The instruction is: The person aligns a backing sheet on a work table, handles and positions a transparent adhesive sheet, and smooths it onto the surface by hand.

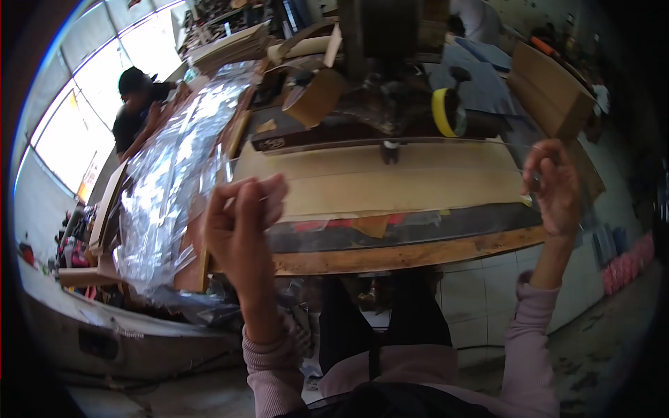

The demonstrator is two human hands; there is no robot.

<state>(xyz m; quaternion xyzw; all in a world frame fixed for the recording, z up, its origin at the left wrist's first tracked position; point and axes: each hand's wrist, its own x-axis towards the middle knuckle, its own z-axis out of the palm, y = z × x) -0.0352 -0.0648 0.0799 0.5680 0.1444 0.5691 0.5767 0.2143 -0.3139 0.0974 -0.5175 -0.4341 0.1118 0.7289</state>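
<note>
A thin clear plastic sheet [432,157] stretches between my two hands above the work table; its edges are faint and hard to trace. My left hand [244,216] is closed, thumb and fingers pinching the sheet's left side. On the other side, my right hand [554,184] pinches it with curled fingers. Through the sheet shows a pale flat board [334,184] lying on the machine's dark bed. Small red and tan scraps [373,224] lie along the near side of that bed.
A machine head [383,42] stands over the board. Nearby are a brown tape roll [313,97] and a yellow-edged roll [446,113]. Shiny plastic-wrapped material [174,160] covers the left bench, where another person [136,104] stands. A cardboard box [550,90] sits at right.
</note>
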